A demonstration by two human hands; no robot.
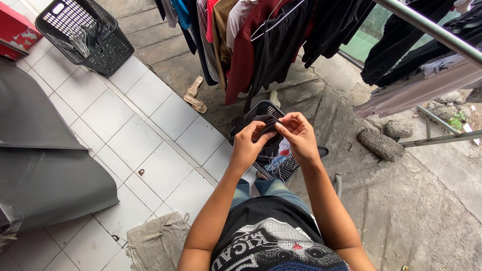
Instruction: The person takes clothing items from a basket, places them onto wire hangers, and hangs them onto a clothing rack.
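1. Where the two forearms rise from the black printed shirt (271,236), they converge at chest height, so both hands meet over one small thing.
2. Left hand (249,144): grip closed, thumb and fingers pinching the near, left edge of a dark garment (266,122).
3. Right hand (300,134): grip closed too, fingertips nipping the same dark cloth at its upper right edge, just beside the left hand's hold.
4. Key relation: the garment sits between the two grips, bunched, its visible edge running roughly left to right from one pinch to the other; the rest hangs down behind the left hand. Neither hand is clearly nearer; both already touch it.
5. Directly below and beyond the hands, a dark laundry basket (268,107) stands on the ground with wire hangers (278,163) and cloth in it.
6. Farther left, sandals (195,95) lie at the tile edge.
7. Farthest: hung clothes (261,40) on a rail (432,30), and a second basket (83,35) at the upper left.
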